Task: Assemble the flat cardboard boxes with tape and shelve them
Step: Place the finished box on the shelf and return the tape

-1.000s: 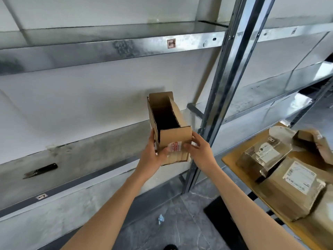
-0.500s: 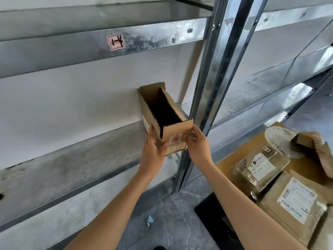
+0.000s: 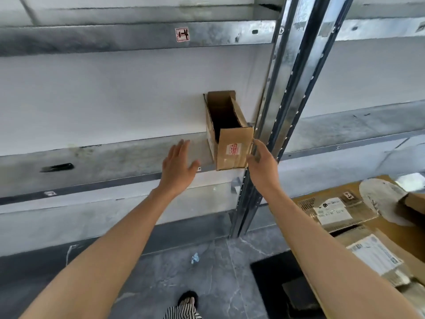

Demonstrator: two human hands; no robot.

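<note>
A grey metal shelf [image 3: 115,157] runs across mid-frame against a white wall, a steel upright [image 3: 282,100] right of centre, grey tiled floor [image 3: 207,272] below. At lower right a bench [image 3: 388,236] carries labelled parcels [image 3: 335,212], cut off by the frame. A dark object [image 3: 57,167] at the shelf's left is too blurred to name. The open-topped cardboard box [image 3: 234,153] stands on the shelf beside the upright. My left hand [image 3: 178,166] hovers spread, clear of it leftward; my right hand [image 3: 262,166] is loose-fingered at its right front edge, contact unclear.

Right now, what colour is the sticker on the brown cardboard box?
The small paper sticker is white with red print; head view.
</note>
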